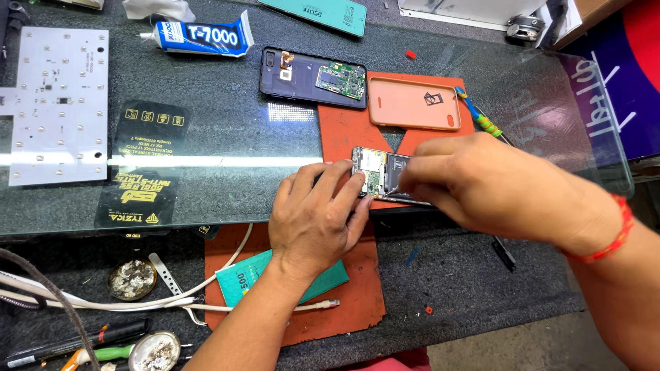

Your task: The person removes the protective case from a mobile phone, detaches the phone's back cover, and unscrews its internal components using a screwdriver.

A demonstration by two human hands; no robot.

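An opened phone (375, 168) with its circuit board bare lies on an orange mat (344, 127) on the glass bench top. My left hand (316, 216) rests on the phone's left edge and holds it steady. My right hand (481, 182) pinches a thin metal tool (395, 197), probably tweezers, with its tip at the board's lower edge. A red thread band sits on my right wrist.
Behind lie a second opened dark phone (313, 77), a peach phone case (414, 103), a glue tube (203, 36) and a striped screwdriver (479, 117). A white LED panel (58, 103) and a black packet (141, 168) lie left. Cables, tins and a teal card (247, 275) sit near the front.
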